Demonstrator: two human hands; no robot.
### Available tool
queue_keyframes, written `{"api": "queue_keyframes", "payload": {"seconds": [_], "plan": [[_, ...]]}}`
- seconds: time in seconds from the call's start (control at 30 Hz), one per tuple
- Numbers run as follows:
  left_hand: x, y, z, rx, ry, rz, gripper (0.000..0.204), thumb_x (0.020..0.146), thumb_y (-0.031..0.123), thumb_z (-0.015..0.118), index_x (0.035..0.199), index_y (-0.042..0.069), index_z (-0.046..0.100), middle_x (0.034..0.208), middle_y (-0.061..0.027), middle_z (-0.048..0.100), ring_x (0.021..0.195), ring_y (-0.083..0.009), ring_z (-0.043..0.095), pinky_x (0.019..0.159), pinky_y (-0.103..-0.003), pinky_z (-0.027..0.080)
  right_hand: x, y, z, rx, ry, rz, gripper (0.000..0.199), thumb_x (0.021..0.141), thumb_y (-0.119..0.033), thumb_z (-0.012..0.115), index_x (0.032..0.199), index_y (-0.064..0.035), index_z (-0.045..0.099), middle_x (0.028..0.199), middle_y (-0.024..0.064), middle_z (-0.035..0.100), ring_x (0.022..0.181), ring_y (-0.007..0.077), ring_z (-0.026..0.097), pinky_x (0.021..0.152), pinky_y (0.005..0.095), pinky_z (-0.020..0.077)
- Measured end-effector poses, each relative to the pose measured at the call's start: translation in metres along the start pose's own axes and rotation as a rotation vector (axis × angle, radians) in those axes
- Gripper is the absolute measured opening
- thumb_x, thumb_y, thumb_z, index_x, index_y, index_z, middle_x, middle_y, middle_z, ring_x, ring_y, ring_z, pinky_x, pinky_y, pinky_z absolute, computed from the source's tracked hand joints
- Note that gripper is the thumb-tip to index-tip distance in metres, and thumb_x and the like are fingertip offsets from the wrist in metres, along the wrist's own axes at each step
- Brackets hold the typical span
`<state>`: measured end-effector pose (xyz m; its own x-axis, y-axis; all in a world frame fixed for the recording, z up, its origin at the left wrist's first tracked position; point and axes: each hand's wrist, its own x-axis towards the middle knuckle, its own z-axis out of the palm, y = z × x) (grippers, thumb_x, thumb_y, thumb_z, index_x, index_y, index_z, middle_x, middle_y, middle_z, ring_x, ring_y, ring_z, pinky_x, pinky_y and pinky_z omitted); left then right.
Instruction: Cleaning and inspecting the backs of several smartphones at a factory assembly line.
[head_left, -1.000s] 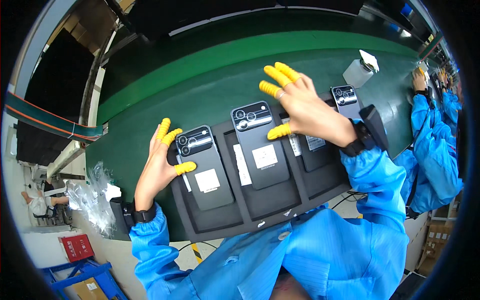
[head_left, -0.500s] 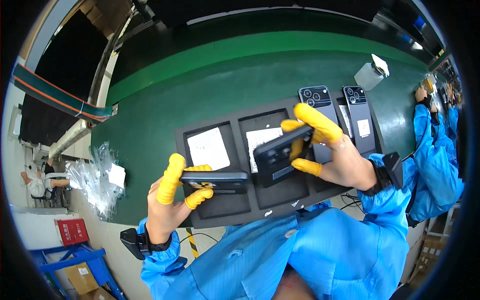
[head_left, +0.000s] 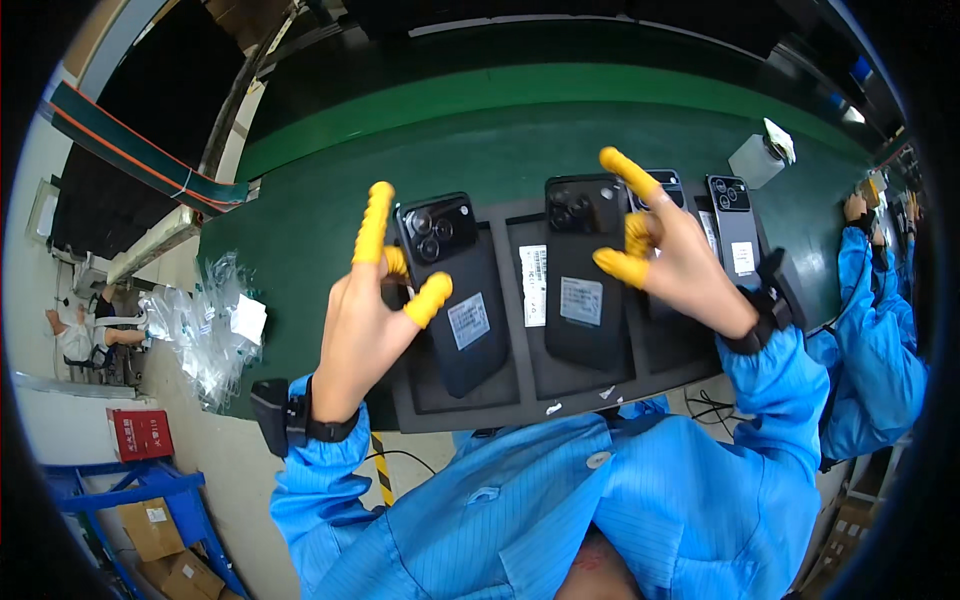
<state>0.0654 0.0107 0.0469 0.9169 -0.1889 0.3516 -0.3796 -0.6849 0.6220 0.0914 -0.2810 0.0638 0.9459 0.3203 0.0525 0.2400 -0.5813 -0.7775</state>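
Note:
My left hand [head_left: 365, 315], with yellow finger covers, pinches the left edge of a dark smartphone [head_left: 470, 365] between thumb and another finger; the index finger points up. My right hand [head_left: 685, 255] grips the right edge of a second dark smartphone [head_left: 588, 345] the same way, index finger raised. Both phones show their backs, with camera lenses at the top and a pale label lower down. They are over compartments of a black foam tray [head_left: 460, 415]. A white printed slip [head_left: 535, 285] shows between them.
Two more phones are at the tray's right: one [head_left: 664, 182] partly behind my right hand, another [head_left: 741, 225] beside it. A white bottle [head_left: 755, 162] stands farther back on the green table [head_left: 440, 150]. Clear plastic bags [head_left: 205, 330] pile up at left. A co-worker's blue sleeve [head_left: 875, 300] is at right.
Both phones have turned from nearly edge-on to showing their labelled backs, upright side by side. My left hand has moved up and right; both index fingers have lifted off the phones.

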Motion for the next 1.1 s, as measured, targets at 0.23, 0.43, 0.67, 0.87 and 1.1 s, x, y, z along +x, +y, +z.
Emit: {"api": "queue_keyframes", "payload": {"seconds": [0.23,0.43,0.67,0.87,1.1], "plan": [[0.034,0.012,0.017,0.125,-0.11,-0.128,0.031,0.087,0.017,0.061,0.109,-0.005,0.054,0.075,-0.0211,0.062,0.067,-0.0308,0.062,0.062,-0.037,0.048,0.039,-0.015,0.02,0.109,-0.048,0.019,0.066,0.083,-0.023,0.069,0.135,0.0056,0.041,0.061,0.0095,0.06,0.05,0.0138,0.058,0.049,0.0281,0.0458],[0.042,0.012,0.025,0.025,-0.078,-0.016,0.03,0.092,0.021,0.054,0.097,-0.008,0.061,0.075,-0.0264,0.062,0.071,-0.0421,0.062,0.063,-0.045,0.047,0.043,-0.016,0.028,0.143,-0.095,0.047,0.062,0.091,-0.025,0.062,0.143,-0.0072,0.034,0.058,0.0038,0.057,0.05,0.0073,0.053,0.046,0.0228,0.0412],[0.033,0.028,0.017,0.131,-0.37,-0.185,0.078,0.087,0.029,0.061,0.147,0.003,0.018,0.065,-0.0198,0.062,0.058,-0.037,0.062,0.055,-0.043,0.048,0.03,-0.014,0.032,-0.239,-0.159,-0.016,0.097,0.081,-0.021,0.069,0.15,-0.0121,0.001,0.058,0.0082,0.057,0.05,0.0195,0.058,0.05,0.0333,0.0464],[0.038,0.002,0.001,-0.517,-0.141,-0.556,0.067,0.092,0.013,0.053,0.147,0.003,0.017,0.06,-0.006,0.056,0.047,-0.0136,0.057,0.044,-0.024,0.048,0.033,0.003,0.008,0.575,-0.062,0.353,0.073,0.083,-0.016,0.059,0.143,0.0002,0.022,0.068,0.0077,0.059,0.054,0.0155,0.06,0.045,0.0251,0.0447],[0.035,-0.022,0.015,-1.41,0.164,-0.63,0.029,0.097,0.015,0.045,0.122,0.003,0.055,0.105,-0.0103,0.065,0.082,-0.0166,0.064,0.066,-0.026,0.055,0.026,0.022,0.004,1.488,-0.095,0.278,0.018,0.094,-0.024,0.045,0.094,-0.0096,0.057,0.084,0.004,0.062,0.073,0.0158,0.057,0.061,0.028,0.0437]]}}
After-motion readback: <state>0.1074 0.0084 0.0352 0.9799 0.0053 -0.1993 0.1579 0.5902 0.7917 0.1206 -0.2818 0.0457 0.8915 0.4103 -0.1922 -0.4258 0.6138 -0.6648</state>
